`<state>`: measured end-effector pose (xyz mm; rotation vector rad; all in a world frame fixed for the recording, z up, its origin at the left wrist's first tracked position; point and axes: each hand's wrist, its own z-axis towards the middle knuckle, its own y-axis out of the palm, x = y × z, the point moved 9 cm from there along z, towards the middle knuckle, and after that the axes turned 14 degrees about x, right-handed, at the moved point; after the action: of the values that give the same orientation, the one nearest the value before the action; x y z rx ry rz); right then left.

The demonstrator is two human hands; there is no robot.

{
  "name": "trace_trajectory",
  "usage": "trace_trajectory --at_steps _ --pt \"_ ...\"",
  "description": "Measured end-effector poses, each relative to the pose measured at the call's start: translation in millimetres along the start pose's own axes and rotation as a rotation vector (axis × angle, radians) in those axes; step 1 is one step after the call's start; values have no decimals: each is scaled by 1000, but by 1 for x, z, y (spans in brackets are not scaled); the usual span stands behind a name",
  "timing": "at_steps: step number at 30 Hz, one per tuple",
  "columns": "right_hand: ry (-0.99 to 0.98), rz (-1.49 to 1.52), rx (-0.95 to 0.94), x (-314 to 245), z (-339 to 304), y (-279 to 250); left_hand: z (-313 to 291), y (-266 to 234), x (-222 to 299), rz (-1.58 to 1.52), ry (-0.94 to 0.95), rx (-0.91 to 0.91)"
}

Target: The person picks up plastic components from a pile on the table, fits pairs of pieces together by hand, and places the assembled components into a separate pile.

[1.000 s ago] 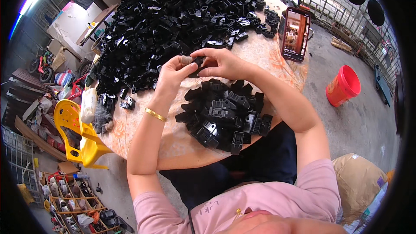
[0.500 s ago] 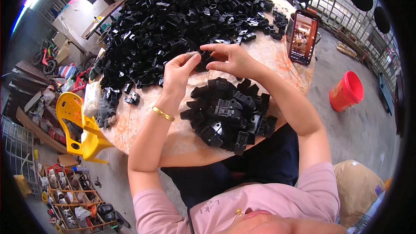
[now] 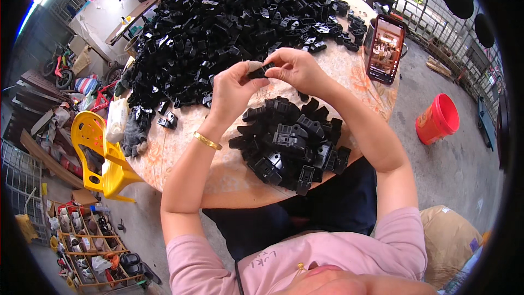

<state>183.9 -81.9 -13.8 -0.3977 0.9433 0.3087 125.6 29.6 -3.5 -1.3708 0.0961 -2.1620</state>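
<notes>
Between my two hands, just in front of a big heap of black plastic parts (image 3: 218, 27), is one small black plastic part (image 3: 261, 71). My left hand (image 3: 236, 83) pinches its left end; a pale wrap covers one fingertip, and a gold bangle circles the wrist. From the other side my right hand (image 3: 296, 71) grips the part with thumb and fingers. Nearer to me, by the table's front edge, lies a smaller pile of black plastic parts (image 3: 289, 139). My fingers hide much of the held part.
A phone (image 3: 384, 49) leans upright at the right of the cloth-covered round table (image 3: 185, 155). To the left are a yellow plastic chair (image 3: 90, 142) and a grey glove (image 3: 132, 139) at the table edge. A red bucket (image 3: 436, 119) stands on the floor at right.
My hands have come together around the small black part. The right fingers, spread apart before, are now closed on it, and the left hand has shifted slightly right.
</notes>
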Motion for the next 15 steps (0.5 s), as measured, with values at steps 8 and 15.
trace_trajectory --at_steps 8,15 --pt "177 181 346 33 22 -67 -26 25 53 94 346 -481" --pt "-407 -822 210 31 15 -28 0 4 10 39 -45 -334"
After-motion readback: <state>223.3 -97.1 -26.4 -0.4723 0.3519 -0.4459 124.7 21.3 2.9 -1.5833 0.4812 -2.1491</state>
